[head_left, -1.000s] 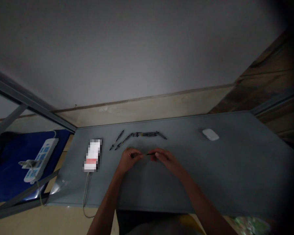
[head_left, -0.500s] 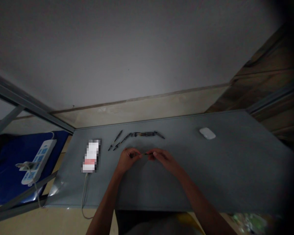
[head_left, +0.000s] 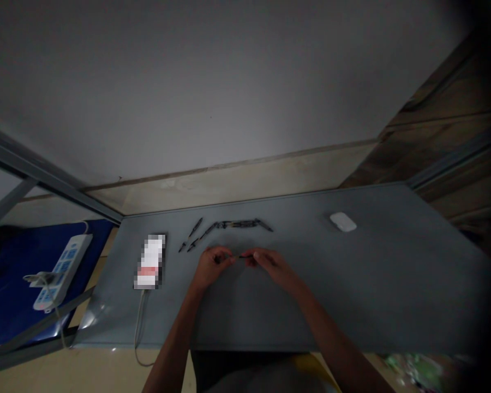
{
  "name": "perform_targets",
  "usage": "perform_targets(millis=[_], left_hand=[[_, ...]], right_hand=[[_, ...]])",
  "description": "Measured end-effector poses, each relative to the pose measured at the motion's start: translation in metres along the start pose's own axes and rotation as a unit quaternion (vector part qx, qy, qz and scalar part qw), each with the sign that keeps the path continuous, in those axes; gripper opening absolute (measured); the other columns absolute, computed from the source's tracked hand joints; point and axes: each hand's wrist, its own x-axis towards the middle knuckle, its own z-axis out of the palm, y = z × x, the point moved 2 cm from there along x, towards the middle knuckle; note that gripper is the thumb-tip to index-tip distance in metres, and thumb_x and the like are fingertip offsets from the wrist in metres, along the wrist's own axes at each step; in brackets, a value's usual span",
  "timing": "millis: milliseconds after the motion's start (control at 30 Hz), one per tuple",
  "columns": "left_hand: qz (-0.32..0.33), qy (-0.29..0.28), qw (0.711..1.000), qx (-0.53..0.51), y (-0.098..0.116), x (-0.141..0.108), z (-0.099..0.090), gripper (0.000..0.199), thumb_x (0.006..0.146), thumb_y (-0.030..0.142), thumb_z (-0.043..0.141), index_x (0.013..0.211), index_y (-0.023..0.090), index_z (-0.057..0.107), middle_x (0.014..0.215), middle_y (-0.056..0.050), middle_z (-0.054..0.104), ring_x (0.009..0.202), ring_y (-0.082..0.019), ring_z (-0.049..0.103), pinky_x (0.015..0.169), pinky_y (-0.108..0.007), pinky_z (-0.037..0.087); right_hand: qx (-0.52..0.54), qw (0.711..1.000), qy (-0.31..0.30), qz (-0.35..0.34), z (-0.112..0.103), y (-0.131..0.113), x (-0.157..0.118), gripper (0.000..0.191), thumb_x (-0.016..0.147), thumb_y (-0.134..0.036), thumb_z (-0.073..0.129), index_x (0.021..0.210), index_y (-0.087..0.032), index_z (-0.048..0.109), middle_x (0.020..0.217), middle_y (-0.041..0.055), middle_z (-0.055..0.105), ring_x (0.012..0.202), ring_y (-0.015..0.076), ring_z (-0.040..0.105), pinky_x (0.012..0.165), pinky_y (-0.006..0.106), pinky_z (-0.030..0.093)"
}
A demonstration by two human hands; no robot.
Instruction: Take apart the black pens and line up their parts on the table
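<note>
Held a thin dark pen-like piece (head_left: 245, 256) over the grey table top (head_left: 376, 295), in the narrow gap between the 2 hands. Closed the left hand (head_left: 213, 266) almost fully, with the fingers curled in and the thumb pressed against them, pinching the near end of the piece, though the exact contact looked too small to make out. Closed the right hand (head_left: 270, 266) to about the same degree, with the fingertips (head_left: 256, 257) pinched on the other end of the piece. Kept the 2 sets of fingertips close together but apart, with only the piece bridging them.

Had a loose line of similar dark pieces (head_left: 237, 224) lying flat on the table just beyond the hands, some nearly end to end in a bent row, others set at a slant towards the left. Left of them, a phone (head_left: 149, 262) lying on the table, its face too blurred to read, and a white cable (head_left: 138, 322) running from its lower end over the table edge. Well to the right, a white computer mouse (head_left: 342, 222). Beyond the table's left edge, a white power strip (head_left: 63, 271) with a plug in it, lying on a blue sheet (head_left: 8, 273).
</note>
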Motion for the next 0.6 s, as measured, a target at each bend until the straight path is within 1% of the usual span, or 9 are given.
perform_targets(millis=[67,167,267,333,367,433,500,600], left_hand=[[0.011,0.0,1.0,0.012,0.0025,-0.0001,-0.001,0.027,0.086,0.044,0.067,0.091,0.019,0.076,0.061,0.001,0.061,0.056,-0.014,0.051,0.064,-0.027,0.04],[0.022,0.0,0.999,0.031,0.0055,-0.0003,-0.0022,0.027,0.088,0.043,0.064,0.082,0.02,0.076,0.066,-0.002,0.066,0.062,-0.016,0.055,0.069,-0.028,0.041],[0.011,0.0,1.0,0.015,0.0064,-0.0007,-0.0024,0.028,0.086,0.044,0.066,0.078,0.018,0.073,0.064,-0.001,0.062,0.06,-0.015,0.053,0.065,-0.027,0.04],[0.002,-0.002,1.0,-0.01,0.0064,-0.0011,-0.002,0.027,0.085,0.045,0.068,0.082,0.018,0.071,0.059,0.002,0.057,0.055,-0.013,0.048,0.06,-0.025,0.037],[-0.001,-0.003,1.0,-0.018,0.0064,-0.0012,-0.0018,0.027,0.084,0.045,0.069,0.084,0.018,0.071,0.057,0.003,0.054,0.053,-0.012,0.046,0.059,-0.025,0.036],[0.0,0.001,1.0,-0.016,0.0068,-0.0014,-0.0018,0.026,0.083,0.044,0.07,0.088,0.019,0.072,0.056,0.004,0.053,0.052,-0.012,0.045,0.058,-0.025,0.036],[0.01,0.006,1.0,0.0,0.007,-0.0014,-0.002,0.025,0.084,0.043,0.069,0.089,0.019,0.074,0.06,0.002,0.058,0.056,-0.014,0.049,0.062,-0.026,0.038],[0.024,0.009,0.999,0.022,0.0052,-0.0008,-0.0016,0.023,0.087,0.04,0.066,0.084,0.02,0.076,0.069,-0.002,0.067,0.065,-0.016,0.056,0.069,-0.028,0.041]], right_hand=[[-0.006,1.0,0.005,-0.008,-0.0008,-0.0001,0.0001,0.047,0.095,-0.059,0.049,0.097,-0.02,0.075,0.09,0.0093,0.071,0.084,0.0208,0.064,0.077,0.034,0.051],[-0.015,1.0,0.002,-0.013,-0.0006,-0.0024,-0.0002,0.046,0.095,-0.06,0.05,0.093,-0.021,0.075,0.091,0.0093,0.07,0.084,0.0205,0.063,0.076,0.033,0.051],[-0.005,1.0,-0.003,-0.004,0.0004,-0.0033,-0.0004,0.044,0.093,-0.059,0.054,0.102,-0.021,0.075,0.093,0.0089,0.071,0.084,0.0201,0.064,0.075,0.032,0.051],[0.002,1.0,-0.007,0.001,0.0007,-0.0022,-0.0002,0.045,0.093,-0.058,0.055,0.11,-0.02,0.073,0.089,0.0078,0.07,0.083,0.0195,0.064,0.076,0.032,0.052],[0.001,1.0,-0.007,0.002,0.0006,-0.0016,-0.0001,0.046,0.094,-0.058,0.054,0.111,-0.02,0.073,0.087,0.0073,0.07,0.082,0.019,0.064,0.076,0.032,0.052],[-0.006,1.0,-0.004,0.0,0.0,-0.0009,0.0001,0.046,0.095,-0.058,0.051,0.107,-0.019,0.073,0.085,0.0071,0.069,0.081,0.0185,0.063,0.076,0.032,0.051],[-0.012,1.0,0.002,-0.007,-0.0005,-0.0016,0.0001,0.047,0.095,-0.059,0.05,0.099,-0.019,0.074,0.085,0.0075,0.068,0.08,0.0184,0.061,0.074,0.032,0.05],[-0.019,0.999,0.006,-0.03,0.0001,-0.0045,-0.0002,0.046,0.095,-0.058,0.05,0.091,-0.019,0.074,0.087,0.0075,0.066,0.078,0.0182,0.059,0.073,0.032,0.049]])
